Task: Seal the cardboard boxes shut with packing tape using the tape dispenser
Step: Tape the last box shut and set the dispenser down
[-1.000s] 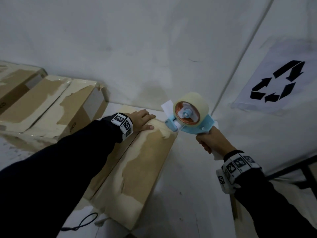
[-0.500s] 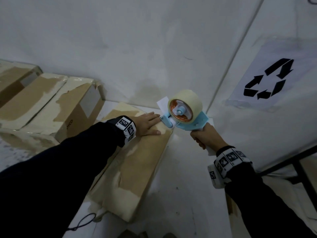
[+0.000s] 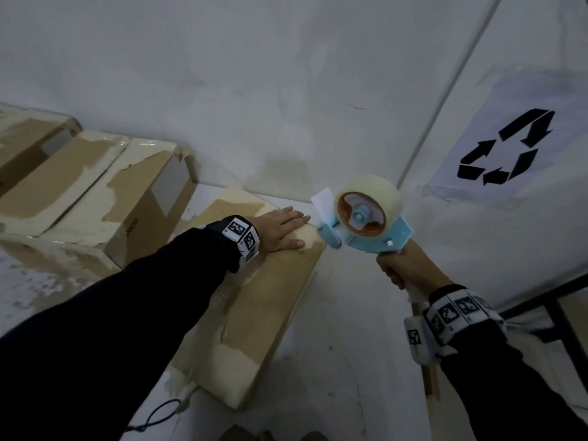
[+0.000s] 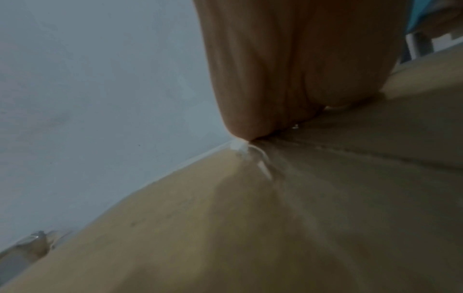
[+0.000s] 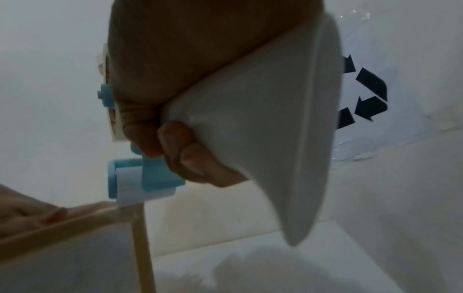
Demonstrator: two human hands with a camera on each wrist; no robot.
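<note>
A long cardboard box with torn paper patches lies on the white surface, running from near me toward the back wall. My left hand rests flat on its far end, fingers straight; in the left wrist view the palm presses the box top. My right hand grips the white handle of a blue tape dispenser carrying a clear tape roll. Its blue front roller sits at the box's far right corner, just beyond my left fingertips.
Several other cardboard boxes are lined up at the left against the wall. A recycling-symbol sheet is stuck on the right wall. A black cable lies near the box's near end. A dark metal frame shows at right.
The dispenser has come down and leftward toward the box's far right corner. My left hand has stayed flat on the box end.
</note>
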